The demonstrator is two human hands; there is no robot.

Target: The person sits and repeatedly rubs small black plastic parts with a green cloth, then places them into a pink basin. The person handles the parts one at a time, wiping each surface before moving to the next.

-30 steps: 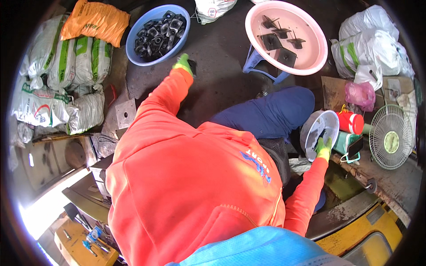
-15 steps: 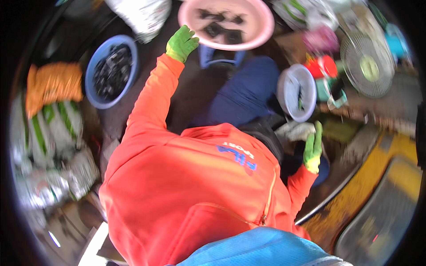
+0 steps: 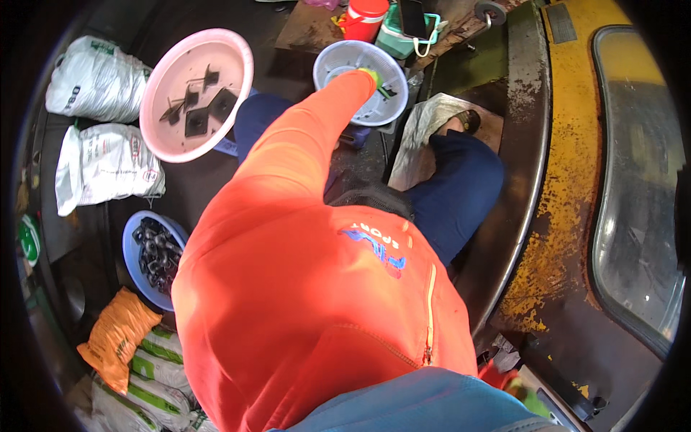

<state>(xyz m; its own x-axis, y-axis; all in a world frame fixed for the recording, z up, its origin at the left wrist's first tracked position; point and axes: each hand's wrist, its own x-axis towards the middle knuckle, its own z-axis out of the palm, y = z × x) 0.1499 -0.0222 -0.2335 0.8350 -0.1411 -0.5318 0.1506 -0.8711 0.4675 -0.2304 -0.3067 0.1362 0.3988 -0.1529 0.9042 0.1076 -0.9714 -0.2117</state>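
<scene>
My left arm, in an orange-red sleeve, reaches forward into a pale blue plastic basin [image 3: 333, 60]. My left hand [image 3: 372, 76], in a yellow-green glove, is inside this basin; the sleeve hides most of its fingers. Beside the glove lie small dark pieces [image 3: 389, 93]. My right hand [image 3: 531, 400], also gloved in green, is low at the right, smeared and partly hidden by my body. It is near a pale-edged panel [image 3: 545, 394]. What it holds, if anything, does not show.
A pink basin [image 3: 162, 83] holds several black square parts and thin pieces. Another blue basin [image 3: 128, 248] is heaped with black parts. White sacks [image 3: 101, 79], an orange sack [image 3: 115, 335], a red jug [image 3: 365, 20] and a yellow machine panel [image 3: 554, 237] surround me.
The view has swung to the right. My left hand has gone from the pink basin's rim into the pale blue basin. My right hand has moved back to the lower right.
</scene>
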